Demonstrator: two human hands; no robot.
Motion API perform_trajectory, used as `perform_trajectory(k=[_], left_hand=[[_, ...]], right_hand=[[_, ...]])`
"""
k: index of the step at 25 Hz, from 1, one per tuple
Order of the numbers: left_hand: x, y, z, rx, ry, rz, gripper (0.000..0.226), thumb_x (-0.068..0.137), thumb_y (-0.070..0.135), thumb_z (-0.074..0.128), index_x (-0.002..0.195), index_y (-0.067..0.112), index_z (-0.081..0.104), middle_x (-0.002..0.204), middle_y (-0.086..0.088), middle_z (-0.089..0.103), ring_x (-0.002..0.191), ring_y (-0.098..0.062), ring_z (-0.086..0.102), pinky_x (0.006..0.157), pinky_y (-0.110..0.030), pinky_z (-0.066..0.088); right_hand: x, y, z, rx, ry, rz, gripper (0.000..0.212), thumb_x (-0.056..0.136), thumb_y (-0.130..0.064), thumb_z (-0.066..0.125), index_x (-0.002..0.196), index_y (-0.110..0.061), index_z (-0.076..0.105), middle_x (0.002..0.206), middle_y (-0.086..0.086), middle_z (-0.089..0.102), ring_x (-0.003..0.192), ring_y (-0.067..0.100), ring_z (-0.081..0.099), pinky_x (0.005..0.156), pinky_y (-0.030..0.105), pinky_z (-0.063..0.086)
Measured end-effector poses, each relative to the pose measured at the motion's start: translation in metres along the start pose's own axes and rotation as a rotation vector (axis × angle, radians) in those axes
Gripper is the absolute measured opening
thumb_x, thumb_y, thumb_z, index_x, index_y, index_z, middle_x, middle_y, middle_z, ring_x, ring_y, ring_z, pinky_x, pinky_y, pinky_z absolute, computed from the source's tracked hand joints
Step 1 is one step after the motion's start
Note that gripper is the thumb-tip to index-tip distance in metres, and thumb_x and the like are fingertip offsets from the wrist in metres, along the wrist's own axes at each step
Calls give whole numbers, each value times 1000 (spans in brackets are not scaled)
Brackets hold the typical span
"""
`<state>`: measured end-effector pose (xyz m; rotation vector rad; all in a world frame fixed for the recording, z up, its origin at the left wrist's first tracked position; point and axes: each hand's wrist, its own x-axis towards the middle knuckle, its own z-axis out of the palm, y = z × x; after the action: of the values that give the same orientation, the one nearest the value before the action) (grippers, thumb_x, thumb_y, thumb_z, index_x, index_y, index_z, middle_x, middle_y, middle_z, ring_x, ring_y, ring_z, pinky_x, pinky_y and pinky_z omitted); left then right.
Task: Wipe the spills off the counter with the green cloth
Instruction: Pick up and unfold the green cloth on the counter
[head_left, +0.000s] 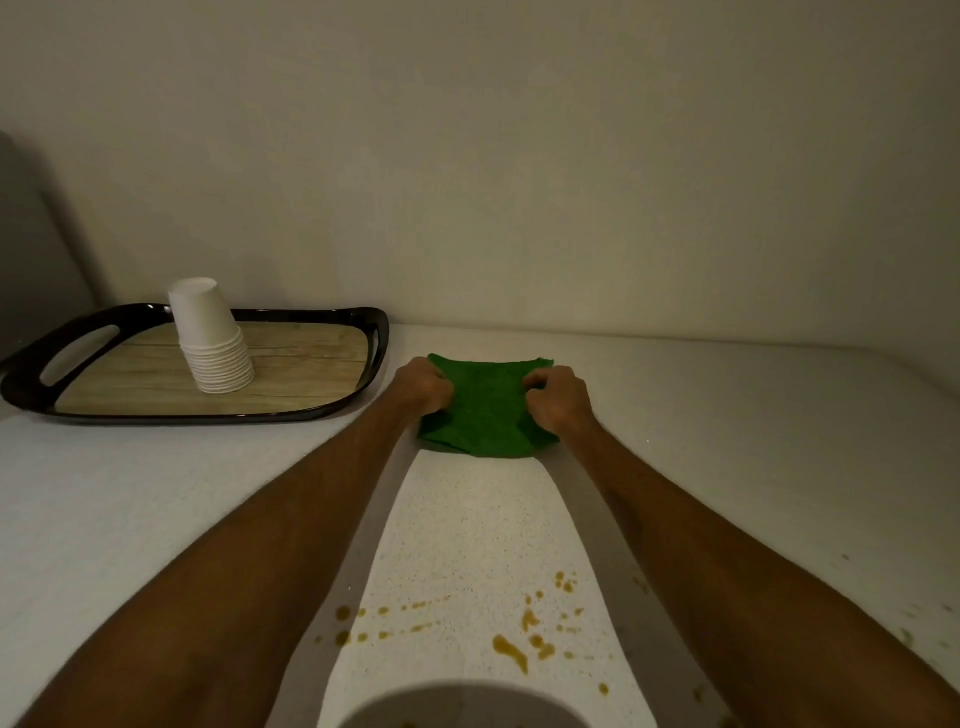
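The green cloth lies on the white speckled counter near the back wall. My left hand grips its left edge and my right hand grips its right edge, both with fingers curled into the fabric. Brownish-yellow spills dot the counter close to me, between my forearms, with more drops to the left and some at the far right.
A black-rimmed tray with a wood-pattern floor sits at the back left, holding an upside-down stack of white paper cups. The wall runs right behind the cloth. A round shadow falls at the counter's near edge.
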<state>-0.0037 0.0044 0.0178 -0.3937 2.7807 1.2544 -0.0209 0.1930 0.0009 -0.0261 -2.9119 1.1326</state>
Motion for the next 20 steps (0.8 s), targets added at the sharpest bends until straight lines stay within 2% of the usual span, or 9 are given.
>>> perform_trajectory(k=[3, 6, 10, 12, 15, 20], left_hand=[[-21, 0, -4, 107, -36, 103, 36, 87, -1, 56, 122, -4, 61, 123, -20, 62, 111, -32, 61, 93, -35, 52], [-54, -5, -7, 277, 26, 271, 45, 85, -2, 57, 129, 2, 58, 131, -16, 54, 116, -29, 56, 88, -28, 46], [-107, -18, -21, 322, 116, 430, 54, 80, -3, 62, 134, 3, 53, 133, -14, 49, 118, -30, 52, 98, -41, 49], [-138, -25, -34, 304, 160, 444, 61, 78, -3, 63, 137, 2, 51, 136, -13, 48, 121, -30, 50, 100, -44, 48], [-182, -42, -59, 312, 213, 432, 64, 78, -1, 65, 140, 3, 49, 140, -13, 47, 125, -30, 49, 103, -38, 45], [-263, -87, -103, 354, 240, 279, 67, 81, 6, 70, 144, 4, 46, 144, -12, 44, 130, -28, 46, 105, -27, 36]], right_hand=[[-20, 1, -9, -64, 26, -73, 53, 91, -1, 57, 142, -16, 59, 142, 11, 60, 123, 29, 60, 101, 37, 51], [-52, -1, -15, -81, 64, -190, 60, 88, 6, 58, 145, -13, 55, 142, 11, 59, 122, 29, 59, 94, 32, 49], [-106, -12, -20, -58, 120, -369, 60, 86, 12, 55, 143, -7, 56, 139, 12, 60, 120, 29, 60, 95, 31, 47], [-134, -20, -23, -27, 137, -420, 61, 83, 14, 54, 141, -6, 57, 137, 13, 61, 119, 30, 60, 96, 32, 47], [-171, -35, -24, 27, 104, -443, 61, 84, 14, 55, 141, -6, 58, 136, 13, 62, 120, 29, 59, 99, 32, 46], [-235, -68, -7, 61, -23, -485, 58, 84, 11, 60, 139, -8, 60, 136, 11, 62, 123, 27, 59, 96, 21, 39]])
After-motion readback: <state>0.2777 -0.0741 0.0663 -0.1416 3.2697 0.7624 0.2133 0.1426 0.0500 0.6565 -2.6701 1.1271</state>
